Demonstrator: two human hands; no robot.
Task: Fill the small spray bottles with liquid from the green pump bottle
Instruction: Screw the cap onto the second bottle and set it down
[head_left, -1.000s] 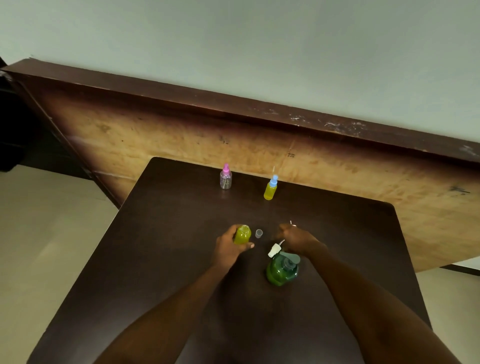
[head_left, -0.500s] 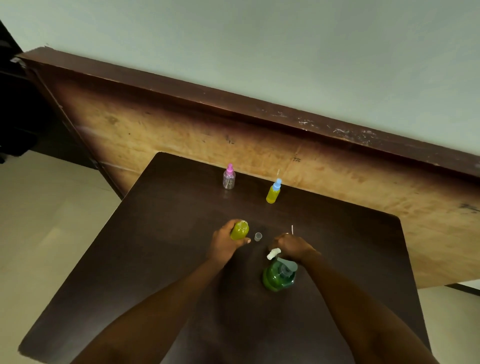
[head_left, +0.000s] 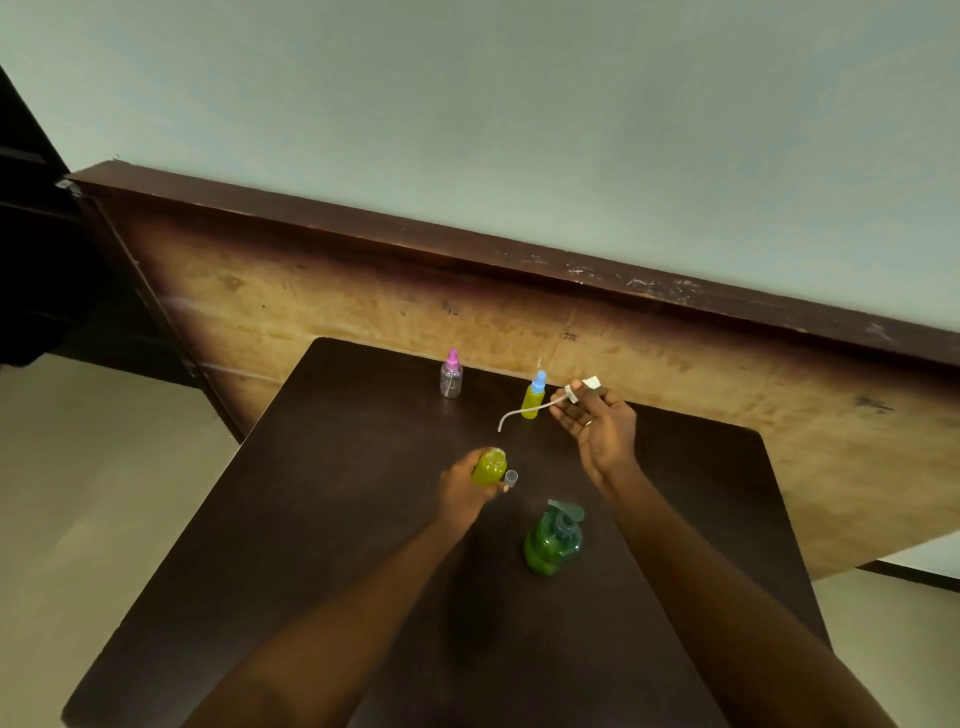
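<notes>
The fingers (head_left: 563, 402) of the right hand (head_left: 602, 431) pinch a white spray head (head_left: 584, 385), held in the air over the far part of the counter (head_left: 337, 519). Its thin pale dip tube (head_left: 519, 413) curves away to the left and downward, and the palm faces left. The fingers of the left hand (head_left: 462, 488) curl round an open small spray bottle (head_left: 488, 467) full of yellow-green liquid, its uncapped mouth showing at the top; whether it stands on the counter cannot be told. A small clear cap (head_left: 511, 477) sits just right of this bottle, by the thumb tip. Nearer the person and to the right, the green pump bottle (head_left: 550, 543) stands upright on the dark brown counter between the two forearms, touched by neither hand. At the far edge stand two more small bottles: a clear one with a pink cap (head_left: 451, 374) on the left, and a yellow-filled one with a blue cap (head_left: 535, 395) just left of the raised right hand. Behind the counter a worn wooden board (head_left: 311, 312) leans below a pale wall (head_left: 519, 130).
</notes>
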